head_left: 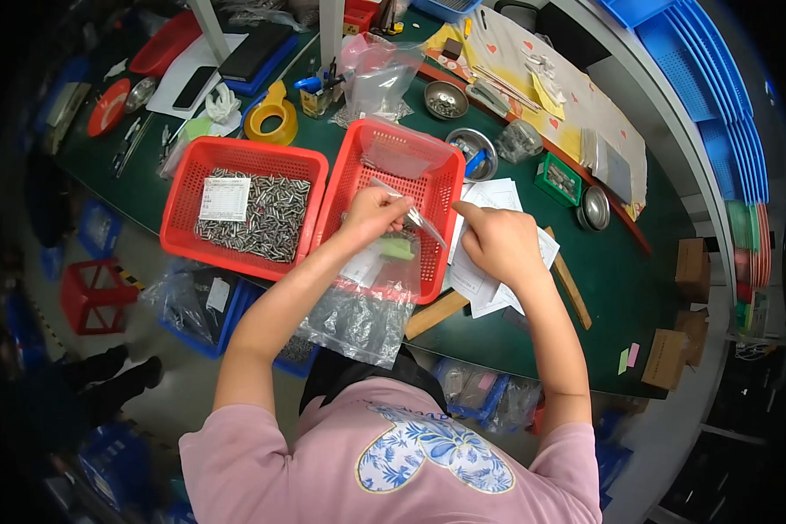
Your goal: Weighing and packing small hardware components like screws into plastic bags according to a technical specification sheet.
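My left hand (375, 216) is closed over the right-hand red basket (457, 166), pinching a small clear plastic bag (425, 229) that seems to have slim metal pieces in it. Just right of that basket's rim is my right hand (502, 242), its index finger stretched toward the bag and nothing visible in its grip; its other fingers are partly hidden. A large clear plastic bag (358, 319) hangs over the basket's near edge, below my left forearm. To the left, another red basket (179, 205) is filled with small metal pins (275, 214), with a white label (224, 199) on top.
Paper sheets (489, 194) and wooden strips (570, 279) lie right of the baskets on the green table (620, 306). Behind are metal bowls (446, 99), a green box of parts (559, 179) and yellow tape (271, 120). Blue bins stand below the table's front edge.
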A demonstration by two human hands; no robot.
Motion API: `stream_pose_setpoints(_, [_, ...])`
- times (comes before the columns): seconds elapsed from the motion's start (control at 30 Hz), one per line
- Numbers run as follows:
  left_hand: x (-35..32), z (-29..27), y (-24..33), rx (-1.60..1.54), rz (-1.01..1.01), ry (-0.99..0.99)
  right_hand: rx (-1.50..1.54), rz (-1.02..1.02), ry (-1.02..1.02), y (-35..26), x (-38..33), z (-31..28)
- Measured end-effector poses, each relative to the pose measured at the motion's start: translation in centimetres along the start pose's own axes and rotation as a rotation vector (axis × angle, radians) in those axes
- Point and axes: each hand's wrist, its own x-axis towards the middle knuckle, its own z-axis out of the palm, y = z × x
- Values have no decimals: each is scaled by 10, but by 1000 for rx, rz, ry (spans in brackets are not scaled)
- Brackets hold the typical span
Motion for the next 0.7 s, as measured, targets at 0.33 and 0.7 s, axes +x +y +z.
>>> stream_pose_setpoints(0.33, [-55,-7,-44,-45,80,-86,168,-367,-450,-33,38,48])
stream_pose_setpoints(0.7, [-74,11,-42,552,66,18,-30,-445,-313,1,63,42])
